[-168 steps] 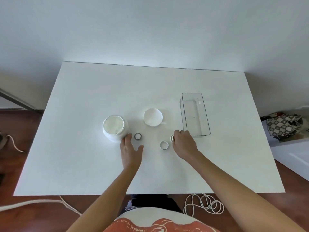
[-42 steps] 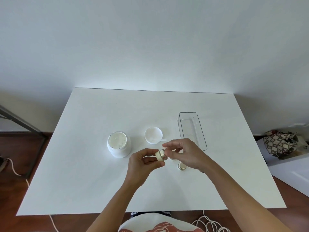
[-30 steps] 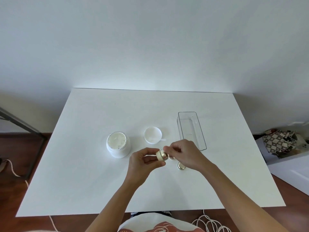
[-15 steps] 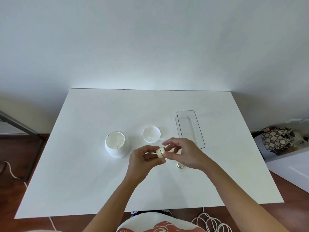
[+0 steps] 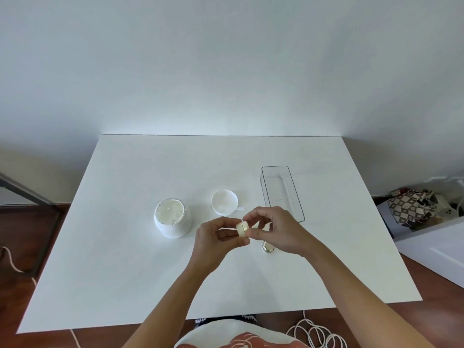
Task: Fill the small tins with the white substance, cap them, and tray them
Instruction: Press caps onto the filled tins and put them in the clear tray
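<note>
Left hand (image 5: 216,237) pinches a small tin (image 5: 242,229) on its side, held above the bench (image 5: 125,247) near its middle. Right hand (image 5: 278,229) has its fingertips (image 5: 247,218) closed on the tin's right end, judged to be working the cap; whether it is going on or coming off cannot be told.

Second tin (image 5: 268,246) stands on the bench just below the right hand, capped as far as can be seen. Tray (image 5: 298,197), clear plastic, lies beyond the right hand with no tin in it.

Risks, as judged:
- The tin is tilted; if filled and not sealed, the white substance could smear or spill onto the bench
- A cross-seated cap would not hold and could drop off in the tray
- The right wrist hangs close over the second tin; a careless move could knock it and roll it away
- The jar (image 5: 172,219) stands open, left of the hands, and an elbow sweep could tip it

Surface: white, smooth bench, also carrying a white lid (image 5: 224,200) with a small spatula (image 5: 239,209) beside it.

Room: plain pale wall behind, reddish-brown floor, white cord (image 5: 316,332) coiled below the near edge, patterned bag (image 5: 414,205) on the floor at right
</note>
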